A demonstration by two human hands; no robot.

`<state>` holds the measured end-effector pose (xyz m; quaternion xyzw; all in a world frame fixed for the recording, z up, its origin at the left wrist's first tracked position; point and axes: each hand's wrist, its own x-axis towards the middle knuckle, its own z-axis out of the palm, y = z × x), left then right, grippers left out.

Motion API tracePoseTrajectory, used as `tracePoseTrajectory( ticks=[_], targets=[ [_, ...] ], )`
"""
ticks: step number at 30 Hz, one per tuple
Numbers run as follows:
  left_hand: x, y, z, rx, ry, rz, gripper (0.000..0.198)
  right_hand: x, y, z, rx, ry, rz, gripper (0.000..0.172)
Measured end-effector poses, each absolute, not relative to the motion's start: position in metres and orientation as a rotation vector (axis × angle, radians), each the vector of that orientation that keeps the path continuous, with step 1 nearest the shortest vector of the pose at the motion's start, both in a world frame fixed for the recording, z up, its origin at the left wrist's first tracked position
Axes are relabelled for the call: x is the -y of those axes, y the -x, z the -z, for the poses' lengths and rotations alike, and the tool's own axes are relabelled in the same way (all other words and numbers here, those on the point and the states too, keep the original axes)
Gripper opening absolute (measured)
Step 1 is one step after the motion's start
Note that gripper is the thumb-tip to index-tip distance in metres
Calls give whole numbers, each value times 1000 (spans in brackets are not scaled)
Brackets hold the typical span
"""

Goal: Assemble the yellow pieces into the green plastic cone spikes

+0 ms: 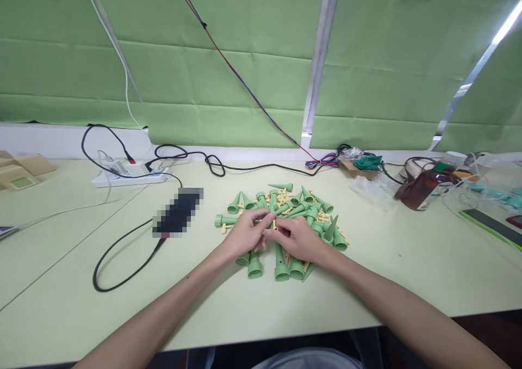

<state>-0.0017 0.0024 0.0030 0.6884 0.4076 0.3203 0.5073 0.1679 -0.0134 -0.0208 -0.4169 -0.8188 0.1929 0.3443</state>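
My left hand [248,231] and my right hand [299,235] meet over a heap of plastic parts, both with fingers closed. Between their fingertips shows a small yellow plastic piece [274,225]; both hands pinch at it, though the fingers cover much of it. Around and beneath them lie many hollow green plastic spikes [281,264], cone-shaped with a wide collar at one end. Small yellow T-shaped pieces [282,197] are scattered among the spikes, mostly behind my hands. One green spike [225,220] lies just left of my left hand.
On the left are a blurred dark device [178,212] with a looped black cable and a white power strip [132,177]. At the right stand a brown bottle [426,186], a clear plastic bag [375,191] and a small cardboard box [361,170]. A green-edged black phone-like slab [491,228] lies far right.
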Motion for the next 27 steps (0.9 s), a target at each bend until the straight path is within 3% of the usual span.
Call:
tracePoseTrajectory(
  ticks=[7, 19, 27],
  targets=[
    [-8, 9, -4, -1263, -1972, -967, 28, 3, -176, 14, 1863, 1090, -392, 42],
    [-3, 9, 3, -1358, -2266, -603, 35, -4, -183, 19, 2088, 1296, -246, 7],
    [-1, 8, 5, -1403, -2354, -531, 34, -6, -184, 21, 2202, 1326, -236, 17]
  ],
)
